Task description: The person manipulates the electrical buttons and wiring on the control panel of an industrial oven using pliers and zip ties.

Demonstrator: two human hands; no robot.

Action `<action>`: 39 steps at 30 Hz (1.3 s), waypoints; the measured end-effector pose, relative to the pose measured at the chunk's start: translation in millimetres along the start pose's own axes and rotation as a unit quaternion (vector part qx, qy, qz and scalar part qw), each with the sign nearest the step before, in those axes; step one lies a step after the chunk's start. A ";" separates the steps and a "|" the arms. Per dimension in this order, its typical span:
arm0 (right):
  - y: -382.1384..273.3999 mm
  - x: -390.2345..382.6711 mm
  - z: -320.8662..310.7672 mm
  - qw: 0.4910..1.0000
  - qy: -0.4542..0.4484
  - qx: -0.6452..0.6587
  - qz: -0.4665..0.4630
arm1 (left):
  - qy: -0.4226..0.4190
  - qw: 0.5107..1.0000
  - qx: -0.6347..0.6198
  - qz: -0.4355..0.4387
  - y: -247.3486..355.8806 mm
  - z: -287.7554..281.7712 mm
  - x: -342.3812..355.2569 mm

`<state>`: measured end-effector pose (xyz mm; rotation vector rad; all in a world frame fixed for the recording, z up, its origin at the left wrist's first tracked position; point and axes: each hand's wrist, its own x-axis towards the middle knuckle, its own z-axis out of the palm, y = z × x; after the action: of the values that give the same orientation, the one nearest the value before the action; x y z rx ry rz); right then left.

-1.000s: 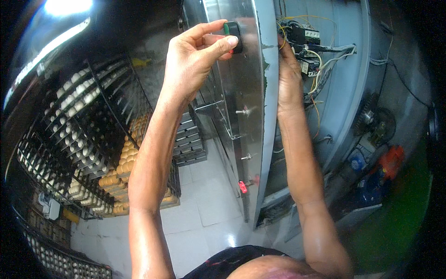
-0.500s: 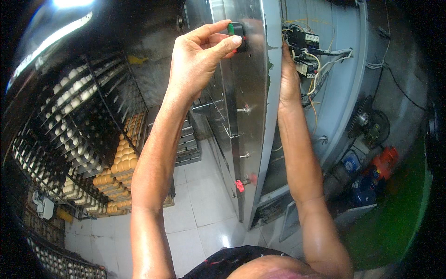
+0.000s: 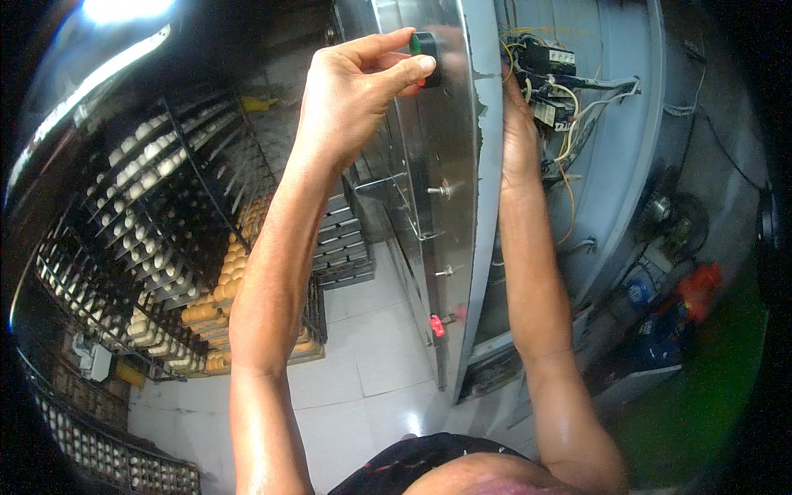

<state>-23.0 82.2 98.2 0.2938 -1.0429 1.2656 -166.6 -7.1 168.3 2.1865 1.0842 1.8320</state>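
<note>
My left hand [image 3: 355,99] pinches a small black switch housing [image 3: 428,43] with green and red parts against the tall stainless steel panel [image 3: 437,136]. Below it the panel carries two small metal toggle switches [image 3: 444,191] and a red handle or knob [image 3: 436,324]. My right hand [image 3: 518,140] reaches behind the panel's pale edge [image 3: 487,115] into an open cabinet [image 3: 610,148], its fingertips hidden near black electrical components [image 3: 549,59] and loose yellow, white and orange wires; what they hold, if anything, I cannot make out.
At left stand dark racks [image 3: 175,165] with rows of pale dough pieces and browned buns [image 3: 223,293], beside stacked metal trays [image 3: 342,243]. At right are a gear wheel [image 3: 660,206], a red object [image 3: 697,289] and blue items on the floor. White tiles [image 3: 379,355] lie below.
Both hands stay in much the same positions on the switch and inside the cabinet. The view has shifted slightly, and the switch sits a little higher in the picture.
</note>
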 end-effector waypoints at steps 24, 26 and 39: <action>-0.3 -0.7 -3.3 0.999 0.028 -0.034 0.011 | -0.009 1.000 -0.019 0.008 -6.1 -3.1 2.2; 0.6 -0.5 -5.8 0.999 0.020 -0.038 0.005 | -0.005 1.000 -0.013 0.007 -5.6 -3.0 2.3; -1.8 7.1 -8.9 0.999 0.002 -0.041 0.024 | -0.006 1.000 -0.020 0.019 -6.8 -1.7 0.1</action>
<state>-17.7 92.3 99.5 0.2046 -1.1004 1.2634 -171.2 -2.6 165.5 2.2070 1.0026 1.8370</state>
